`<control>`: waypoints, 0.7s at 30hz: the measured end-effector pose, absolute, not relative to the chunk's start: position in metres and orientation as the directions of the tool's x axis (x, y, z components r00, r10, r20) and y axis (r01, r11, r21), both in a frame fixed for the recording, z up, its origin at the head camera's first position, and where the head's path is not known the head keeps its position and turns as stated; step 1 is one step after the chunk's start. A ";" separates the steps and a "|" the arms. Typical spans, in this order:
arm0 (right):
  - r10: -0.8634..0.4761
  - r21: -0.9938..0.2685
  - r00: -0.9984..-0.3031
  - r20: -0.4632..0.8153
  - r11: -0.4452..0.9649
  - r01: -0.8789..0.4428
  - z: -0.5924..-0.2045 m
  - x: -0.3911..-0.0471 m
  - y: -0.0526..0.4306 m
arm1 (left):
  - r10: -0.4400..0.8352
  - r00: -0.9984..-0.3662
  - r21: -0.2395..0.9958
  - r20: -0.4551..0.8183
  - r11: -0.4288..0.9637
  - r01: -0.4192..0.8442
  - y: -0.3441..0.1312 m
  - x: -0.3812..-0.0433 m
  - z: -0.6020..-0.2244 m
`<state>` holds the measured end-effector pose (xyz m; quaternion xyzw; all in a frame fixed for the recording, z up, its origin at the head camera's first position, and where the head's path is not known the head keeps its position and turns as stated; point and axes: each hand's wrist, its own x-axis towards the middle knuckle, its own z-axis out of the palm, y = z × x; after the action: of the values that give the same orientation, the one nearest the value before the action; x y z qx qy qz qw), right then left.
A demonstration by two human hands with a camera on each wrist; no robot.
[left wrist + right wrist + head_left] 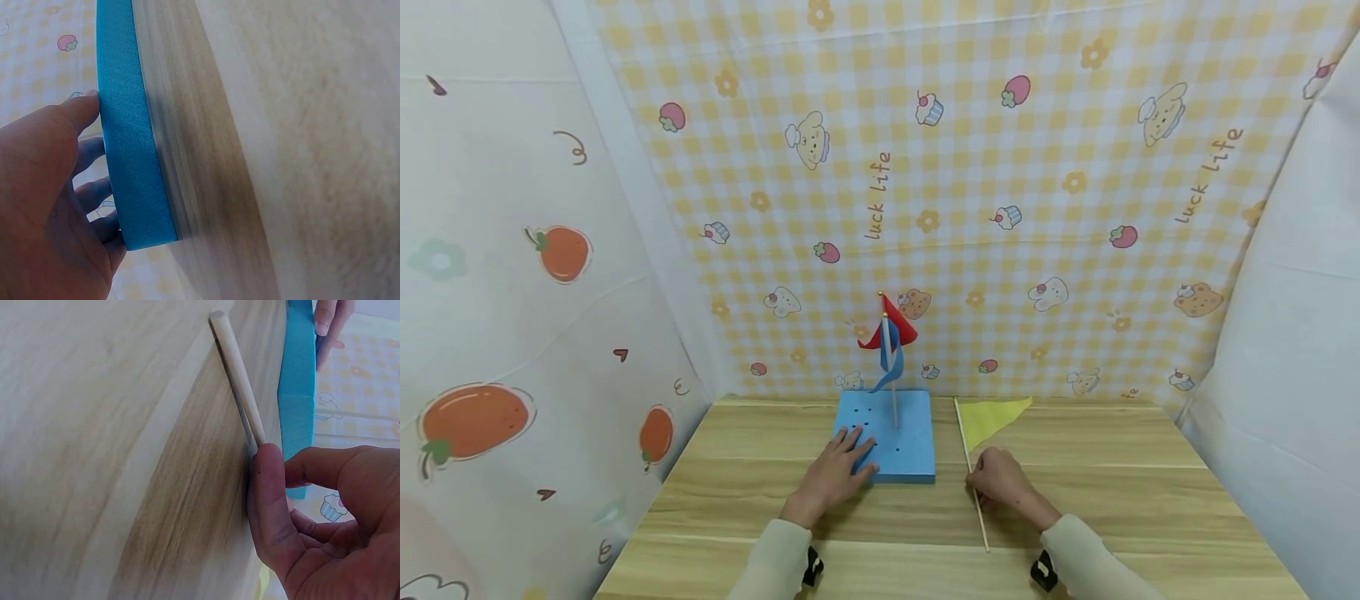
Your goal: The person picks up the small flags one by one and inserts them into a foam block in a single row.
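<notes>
A blue foam block with several small holes lies on the table. My left hand rests on its near left part, fingers spread over the top; the left wrist view shows the thumb at the edge of the block. Upright in the block stands a blue flag on a thin stick, and a red flag shows behind it. To the right of the block, my right hand pinches the wooden stick of a yellow flag, which lies along the tabletop with its cloth pointing right.
The wood-grain table reaches back to a yellow checked cloth wall right behind the block. White sheets close off both sides. Dark straps sit at the wrists by the light sleeves.
</notes>
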<state>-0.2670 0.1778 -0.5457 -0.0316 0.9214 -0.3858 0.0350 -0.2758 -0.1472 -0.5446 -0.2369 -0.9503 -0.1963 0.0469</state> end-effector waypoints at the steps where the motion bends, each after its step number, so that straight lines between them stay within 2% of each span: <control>1: -0.091 -0.718 -0.995 -0.034 0.695 -0.039 -0.545 -0.267 0.178 | 0.429 -0.886 0.352 0.177 0.813 0.464 -0.147 -0.276 -0.544; 7: -0.114 -0.741 -0.993 -0.013 0.668 -0.067 -0.545 -0.267 0.182 | 0.411 -0.901 0.390 0.136 0.814 0.430 -0.145 -0.276 -0.540; 21: -0.071 -0.761 -0.997 0.002 0.647 -0.048 -0.533 -0.271 0.179 | 0.410 -0.903 0.395 0.126 0.814 0.425 -0.145 -0.276 -0.540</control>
<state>-0.2714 0.1790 -0.5330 -0.0327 0.9074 -0.4188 0.0138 -0.2755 -0.1453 -0.5396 -0.2193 -0.9523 -0.2114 0.0176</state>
